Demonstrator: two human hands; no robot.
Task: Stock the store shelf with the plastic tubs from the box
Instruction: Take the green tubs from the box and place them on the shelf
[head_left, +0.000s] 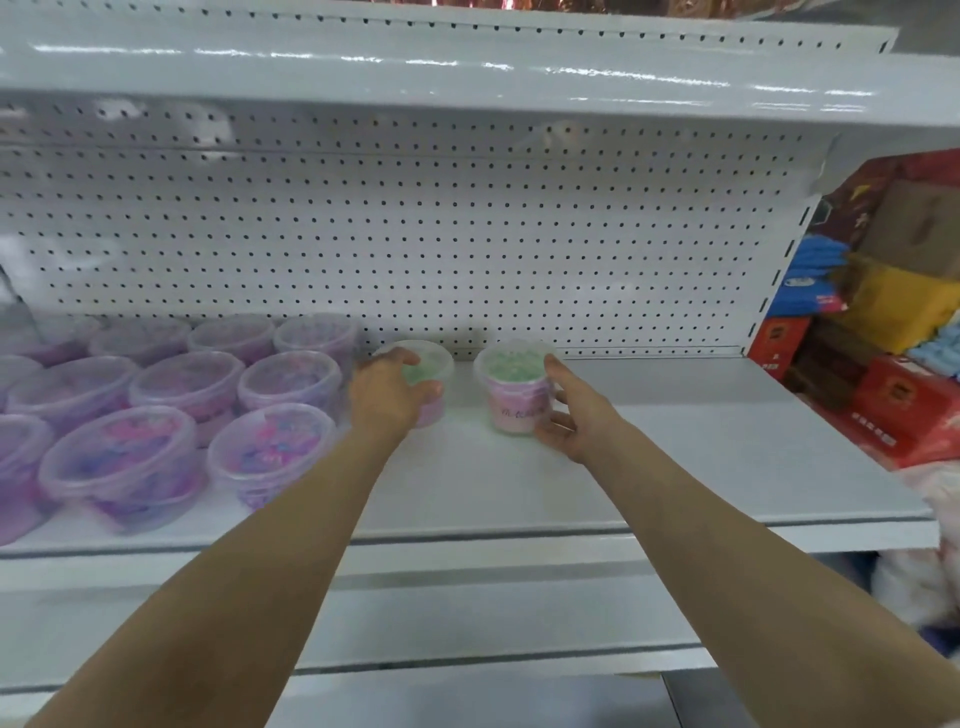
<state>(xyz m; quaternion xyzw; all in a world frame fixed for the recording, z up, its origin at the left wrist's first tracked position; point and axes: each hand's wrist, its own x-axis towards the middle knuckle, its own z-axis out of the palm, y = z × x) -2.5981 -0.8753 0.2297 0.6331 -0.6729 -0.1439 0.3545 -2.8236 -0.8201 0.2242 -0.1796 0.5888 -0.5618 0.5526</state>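
Note:
Two small clear tubs with green and pink contents stand on the white shelf (675, 467) near its back. My left hand (389, 389) grips the left tub (431, 364) from the front and partly hides it. My right hand (558, 410) grips the right tub (514, 389) from its right side, thumb at the rim. Several wider tubs (192, 384) with purple and pink contents stand in rows at the shelf's left. The box is out of view.
A white pegboard back panel (415, 234) rises behind the tubs, with another shelf (467, 78) overhead. Red, yellow and blue packaged goods (883, 364) are stacked past the shelf's right end. A lower shelf edge (467, 571) lies under my forearms.

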